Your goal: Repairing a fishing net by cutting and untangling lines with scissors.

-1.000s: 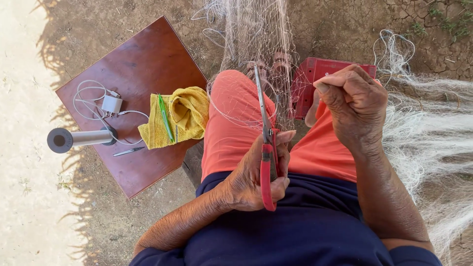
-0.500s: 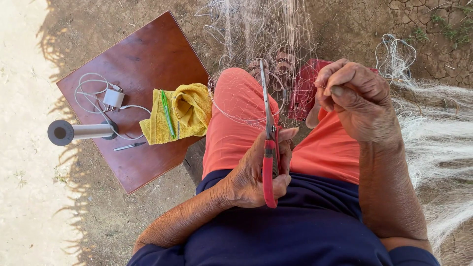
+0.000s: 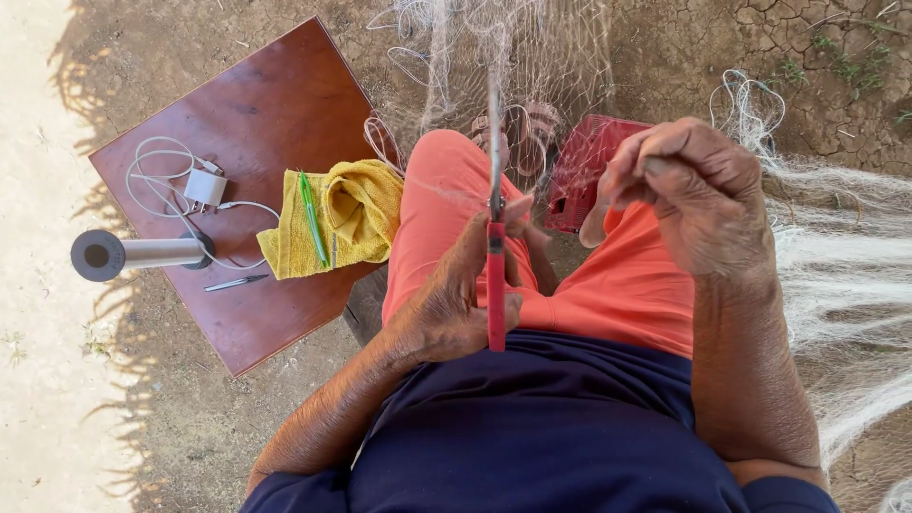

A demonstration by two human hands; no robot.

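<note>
At frame centre, red-handled scissors (image 3: pixel 495 271) are gripped by the left hand (image 3: pixel 456 294), fingers wrapped shut around the handles. Blades point toward the top of the frame, along the orange-clad thigh, with the tips reaching into the white fishing net (image 3: pixel 513 57). Whether the blades are apart or together cannot be told; they are seen edge-on.

Right of centre, the right hand (image 3: pixel 693 204) is held raised above the lap, fingers (image 3: pixel 632 166) curled in and pinched together. Fine net thread appears to be pinched there, but it is too thin to confirm. The two hands are near each other, not touching.

The net is spread from the top centre over the knees and trails down the right edge of the frame as bunched white strands. A red plastic basket (image 3: pixel 594 161) is seen under the net, between the knees and the right hand, on cracked dirt ground.

Left of the frame: a brown wooden bench (image 3: pixel 266 104) on the ground, just beside the left thigh. On it:
- yellow cloth (image 3: pixel 356 214) at the right edge, with a green netting needle (image 3: pixel 312 217) laid across it
- white charger with coiled cable (image 3: pixel 204 185), centre
- grey metal cylinder (image 3: pixel 133 254) lying on its side, overhanging the left edge
- small metal tool (image 3: pixel 236 282) just below the cloth
</note>
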